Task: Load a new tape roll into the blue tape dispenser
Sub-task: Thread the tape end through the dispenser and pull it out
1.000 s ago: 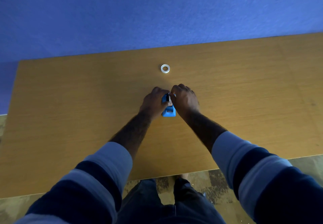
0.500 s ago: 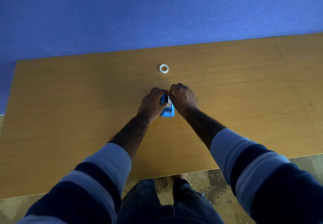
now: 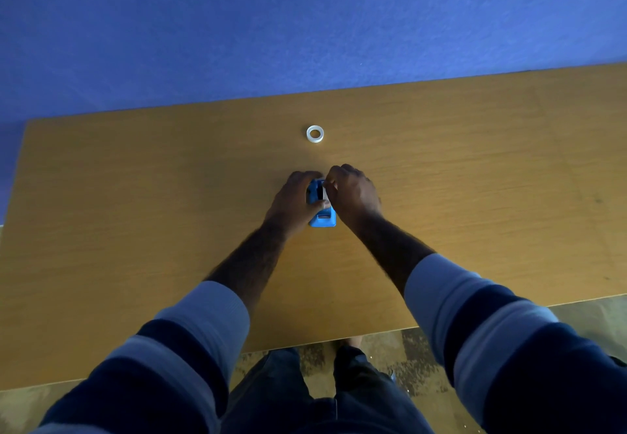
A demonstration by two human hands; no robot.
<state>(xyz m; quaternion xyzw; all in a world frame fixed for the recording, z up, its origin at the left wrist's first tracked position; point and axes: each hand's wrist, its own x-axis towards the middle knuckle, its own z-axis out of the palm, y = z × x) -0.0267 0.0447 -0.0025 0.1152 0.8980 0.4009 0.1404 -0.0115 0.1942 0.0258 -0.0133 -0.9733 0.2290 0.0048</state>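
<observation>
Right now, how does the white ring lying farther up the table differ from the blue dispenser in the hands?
The white ring lies alone and untouched; the blue tape dispenser is gripped by the left hand and right hand. The ring is small and round, the dispenser bigger and blocky. Both rest on the wooden table.

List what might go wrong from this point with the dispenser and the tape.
1. The white piece pinched by the right hand sits at the top of the blue dispenser; it may seat crooked or slip.
2. The left hand grips only one side, so pressing could tip the dispenser on the table.
3. The white ring lies loose beyond the hands and could be knocked away.
</observation>
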